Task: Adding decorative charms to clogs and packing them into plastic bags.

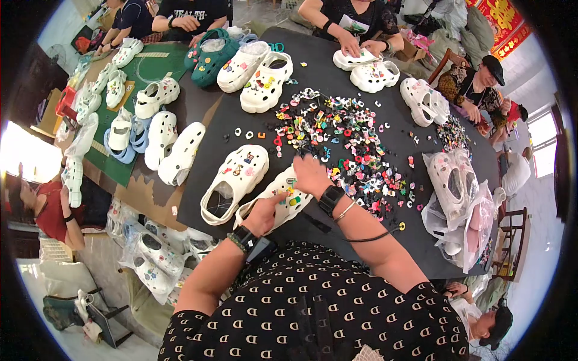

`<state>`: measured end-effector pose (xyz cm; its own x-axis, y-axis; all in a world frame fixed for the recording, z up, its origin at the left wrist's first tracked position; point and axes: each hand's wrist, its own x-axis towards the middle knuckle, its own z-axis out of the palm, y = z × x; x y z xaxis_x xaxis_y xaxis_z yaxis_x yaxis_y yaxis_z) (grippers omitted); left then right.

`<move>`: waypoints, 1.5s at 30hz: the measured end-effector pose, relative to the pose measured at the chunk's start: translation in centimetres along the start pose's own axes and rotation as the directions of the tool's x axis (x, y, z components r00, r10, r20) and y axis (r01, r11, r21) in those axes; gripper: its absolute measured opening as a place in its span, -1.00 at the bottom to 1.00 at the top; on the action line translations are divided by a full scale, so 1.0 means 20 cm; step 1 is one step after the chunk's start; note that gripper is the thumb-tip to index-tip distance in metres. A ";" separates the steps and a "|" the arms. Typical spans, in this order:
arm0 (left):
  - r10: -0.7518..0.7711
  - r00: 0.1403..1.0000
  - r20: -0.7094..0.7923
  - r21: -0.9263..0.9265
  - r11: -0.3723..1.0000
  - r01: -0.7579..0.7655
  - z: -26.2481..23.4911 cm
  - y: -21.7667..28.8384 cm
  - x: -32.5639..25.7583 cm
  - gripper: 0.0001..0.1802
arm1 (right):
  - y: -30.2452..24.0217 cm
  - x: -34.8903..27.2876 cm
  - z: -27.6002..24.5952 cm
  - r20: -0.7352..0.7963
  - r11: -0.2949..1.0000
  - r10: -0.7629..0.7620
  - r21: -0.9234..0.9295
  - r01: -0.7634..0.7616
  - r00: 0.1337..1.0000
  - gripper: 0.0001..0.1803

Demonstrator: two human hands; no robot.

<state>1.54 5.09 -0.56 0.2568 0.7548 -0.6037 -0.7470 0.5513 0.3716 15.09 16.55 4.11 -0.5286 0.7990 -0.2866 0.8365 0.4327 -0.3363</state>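
Note:
In front of me on the black table lies a white clog (280, 207) with green and yellow charms on its upper. My left hand (264, 215) grips its heel side, the index finger stretched along the upper by the charms. Bent over the toe end, my right hand (311, 174) holds the clog from the other side; its fingertips are partly hidden, so any small charm in them cannot be seen. Just left of it sits a second white clog (238, 175), with several charms on its toe. A loose heap of colourful charms (337, 135) spreads beyond my right hand.
White clogs (262, 81) and a dark green clog (211, 57) stand at the far left. Across the table, a person's hands (361, 48) work on another white clog (374, 76). Bagged clogs (451, 183) lie at the right edge. More clogs (162, 141) rest on the left table.

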 end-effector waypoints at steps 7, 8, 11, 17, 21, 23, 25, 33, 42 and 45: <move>0.045 0.994 -0.102 0.098 0.995 -0.035 0.12 0.01 -0.09 -0.71 | 0.03 0.11 -0.05 0.270 0.995 0.086 0.021 -0.095 0.959 -0.26; 0.045 0.994 -0.102 0.096 0.995 -0.035 0.13 0.00 -0.08 -0.71 | 0.06 0.14 -0.02 0.310 0.995 0.040 0.071 -0.065 0.950 -0.29; 0.128 0.991 -0.050 0.050 0.991 -0.125 0.10 -0.03 -0.07 -0.65 | 0.03 0.15 0.02 0.377 0.995 -0.008 0.096 -0.031 0.926 -0.34; 0.181 0.980 -0.083 0.201 0.966 -0.162 0.04 -0.06 -0.01 -0.60 | 0.06 0.08 0.06 0.219 0.999 0.050 0.004 -0.052 0.974 -0.34; 0.076 0.996 -0.037 0.085 0.994 -0.073 0.00 -0.01 0.01 -0.63 | 0.01 -0.04 0.04 -0.040 0.977 -0.009 0.211 0.018 0.999 -0.48; 0.030 0.999 -0.026 0.047 0.998 -0.029 0.03 0.00 -0.03 -0.64 | 0.01 -0.12 0.05 -0.199 0.988 -0.129 0.061 0.143 0.972 -0.64; 0.015 0.989 -0.149 0.272 0.962 0.026 0.05 0.04 -0.04 -0.68 | 0.04 -0.12 0.06 -0.185 0.976 -0.125 0.153 0.154 0.975 -0.72; 0.001 0.994 -0.112 0.080 0.997 0.008 0.03 0.00 -0.02 -0.70 | 0.08 -0.14 0.07 -0.197 0.939 -0.079 0.314 0.139 0.977 -0.79; -0.018 1.000 0.008 0.020 1.000 0.017 0.03 -0.01 -0.04 -0.64 | 0.13 -0.07 -0.06 0.475 0.568 0.112 0.690 -0.449 0.873 -0.75; -0.023 0.999 0.036 0.026 0.999 0.022 0.02 -0.02 -0.03 -0.64 | 0.14 -0.06 -0.05 0.519 0.567 0.152 0.651 -0.504 0.841 -0.75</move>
<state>1.97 4.60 0.01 0.2957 0.7539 -0.5867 -0.7246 0.5773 0.3765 18.17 17.25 4.51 -0.3923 0.5214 -0.7578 0.6467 -0.4295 -0.6303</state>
